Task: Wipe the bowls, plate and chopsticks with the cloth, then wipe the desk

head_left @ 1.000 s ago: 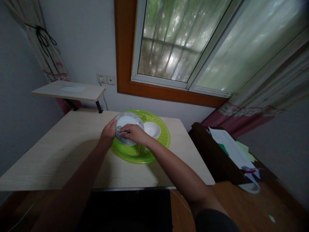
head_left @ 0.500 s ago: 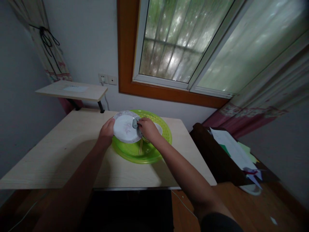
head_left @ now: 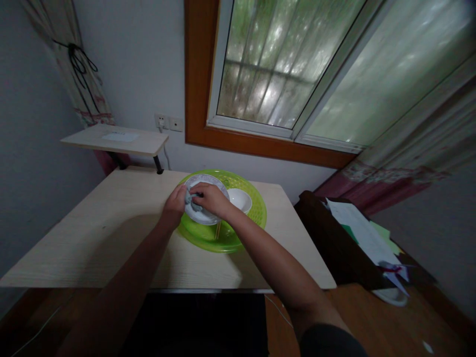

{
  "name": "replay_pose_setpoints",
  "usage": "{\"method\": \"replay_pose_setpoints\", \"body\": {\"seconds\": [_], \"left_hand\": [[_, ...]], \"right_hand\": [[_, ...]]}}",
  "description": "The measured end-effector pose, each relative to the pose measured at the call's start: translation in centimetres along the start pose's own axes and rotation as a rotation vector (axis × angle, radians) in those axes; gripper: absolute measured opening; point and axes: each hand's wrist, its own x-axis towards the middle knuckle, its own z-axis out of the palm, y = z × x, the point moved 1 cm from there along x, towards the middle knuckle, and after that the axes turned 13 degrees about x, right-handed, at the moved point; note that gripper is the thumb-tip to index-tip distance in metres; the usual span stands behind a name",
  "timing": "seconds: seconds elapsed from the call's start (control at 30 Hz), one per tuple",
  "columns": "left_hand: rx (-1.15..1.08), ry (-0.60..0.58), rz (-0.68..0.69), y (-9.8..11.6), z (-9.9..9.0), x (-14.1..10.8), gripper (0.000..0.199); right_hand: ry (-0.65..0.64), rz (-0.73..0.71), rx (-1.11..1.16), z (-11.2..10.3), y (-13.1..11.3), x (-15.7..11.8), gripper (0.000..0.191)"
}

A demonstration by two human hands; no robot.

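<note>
Patterned plate (head_left: 209, 218), one, over the green tray (head_left: 201, 242), its left edge grasped in my left hand (head_left: 174, 205); grey cloth (head_left: 193, 202), one, pinched by my right hand (head_left: 210, 198) against it; white bowl (head_left: 241, 199), just beside; chopsticks (head_left: 217, 230), partly hidden below

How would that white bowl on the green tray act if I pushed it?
The white bowl looks smooth and rigid, so it would probably slide without bending. Its flared shape suggests it might tip if pushed high on the rim. It looks like ceramic, so knocking it against the plate beside it could chip it.
</note>
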Motion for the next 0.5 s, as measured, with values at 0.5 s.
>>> {"method": "replay_pose_setpoints", "body": {"seconds": [0.5], "left_hand": [[-0.053,0.028,-0.022,-0.4,-2.4,1.0,0.063]], "right_hand": [[0.189,0.061,-0.217,-3.5,5.1,-5.0,0.025]]}}
